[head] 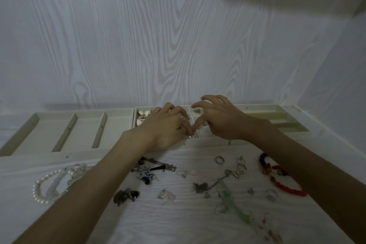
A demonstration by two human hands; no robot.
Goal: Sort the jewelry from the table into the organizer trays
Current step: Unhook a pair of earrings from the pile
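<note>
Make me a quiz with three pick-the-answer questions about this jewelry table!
1. Where is the pearl bracelet?
A. near left of the table
B. in a tray
C. far right

2. What colour is the bead bracelet on the right?
A. blue
B. red
C. black

3. What is in the long tray on the left?
A. rings
B. beads
C. nothing

Answers: 1 A, it lies by the left forearm; 2 B, its beads are red; 3 C, its three slots show only bare lining.
</note>
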